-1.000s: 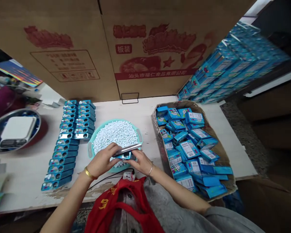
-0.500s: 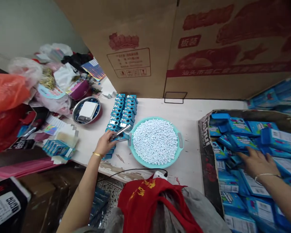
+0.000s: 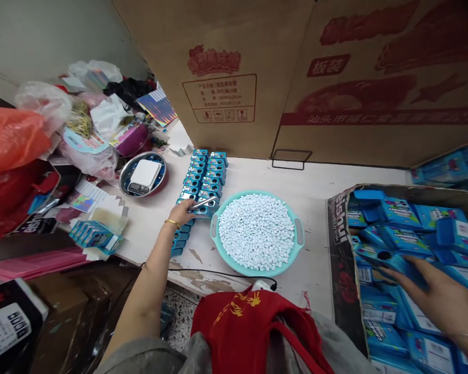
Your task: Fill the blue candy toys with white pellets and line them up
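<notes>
Head view: the left hand [image 3: 181, 214] pinches a metal bar [image 3: 203, 203] at the near end of two rows of small boxes [image 3: 214, 174]; whether it also grips the box under the bar, I cannot tell. Well apart, the right hand [image 3: 440, 291] has its thumb and fingers closed around a blue box [image 3: 403, 267] with a round hole, above the carton [image 3: 343, 283] of jumbled boxes. Between the hands sits a green basin [image 3: 226, 258] of white pellets [image 3: 256, 231]. Beyond the rows, a scale [image 3: 145, 174] rests in a bowl [image 3: 161, 187]; behind everything stand big cardboard boxes [image 3: 265, 130].
</notes>
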{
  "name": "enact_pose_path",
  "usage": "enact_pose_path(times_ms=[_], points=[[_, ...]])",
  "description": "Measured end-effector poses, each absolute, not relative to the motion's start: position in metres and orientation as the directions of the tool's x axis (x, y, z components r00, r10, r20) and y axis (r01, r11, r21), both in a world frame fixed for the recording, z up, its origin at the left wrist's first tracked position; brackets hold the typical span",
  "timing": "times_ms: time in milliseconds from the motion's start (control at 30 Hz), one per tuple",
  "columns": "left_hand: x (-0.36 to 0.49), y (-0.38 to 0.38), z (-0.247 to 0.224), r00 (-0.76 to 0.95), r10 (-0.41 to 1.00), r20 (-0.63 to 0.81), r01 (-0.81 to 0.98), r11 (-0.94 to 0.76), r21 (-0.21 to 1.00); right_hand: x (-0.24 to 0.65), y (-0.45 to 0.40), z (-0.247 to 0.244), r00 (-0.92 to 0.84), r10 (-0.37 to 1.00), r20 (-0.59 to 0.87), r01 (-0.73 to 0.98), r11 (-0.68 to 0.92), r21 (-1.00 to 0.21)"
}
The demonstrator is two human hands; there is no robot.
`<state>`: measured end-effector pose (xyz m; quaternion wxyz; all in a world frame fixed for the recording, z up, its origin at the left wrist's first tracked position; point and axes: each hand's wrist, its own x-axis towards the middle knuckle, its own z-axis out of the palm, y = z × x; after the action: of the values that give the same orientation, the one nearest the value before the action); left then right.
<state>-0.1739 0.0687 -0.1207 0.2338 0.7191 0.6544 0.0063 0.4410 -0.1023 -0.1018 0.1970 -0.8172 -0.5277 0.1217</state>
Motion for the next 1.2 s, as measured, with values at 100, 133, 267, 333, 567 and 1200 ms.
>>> enact_pose_path(times_ms=[100, 133, 267, 333, 567, 1200], points=[[-0.157, 0.067, -0.137, 0.133, 0.948, -0.288, 0.948, -0.036, 0.317, 0.400, -0.097, -0.081, 0.308, 0.949, 0.071, 0.876, -0.254, -0.409], [-0.152, 0.066, -0.141, 0.130, 0.953, -0.273, 0.948, -0.038, 0.317, 0.392, -0.096, -0.075, 0.311, 0.945, 0.102, 0.879, -0.245, -0.408], [-0.136, 0.055, -0.146, 0.065, 0.983, -0.174, 0.952, -0.009, 0.307, 0.382, -0.097, -0.063, 0.408, 0.907, 0.103, 0.815, -0.311, -0.489], [-0.130, 0.043, -0.138, 0.036, 0.994, -0.102, 0.950, -0.002, 0.311, 0.377, -0.097, -0.063, 0.518, 0.853, 0.069, 0.666, -0.351, -0.658], [-0.100, -0.031, -0.095, 0.369, 0.877, -0.307, 0.888, -0.236, 0.395, 0.297, -0.058, -0.105, 0.443, 0.819, -0.365, -0.314, -0.240, -0.919], [0.009, -0.037, -0.153, 0.305, 0.897, -0.321, 0.791, -0.052, 0.609, 0.237, -0.051, -0.127, 0.186, 0.913, -0.364, -0.293, -0.302, -0.907]])
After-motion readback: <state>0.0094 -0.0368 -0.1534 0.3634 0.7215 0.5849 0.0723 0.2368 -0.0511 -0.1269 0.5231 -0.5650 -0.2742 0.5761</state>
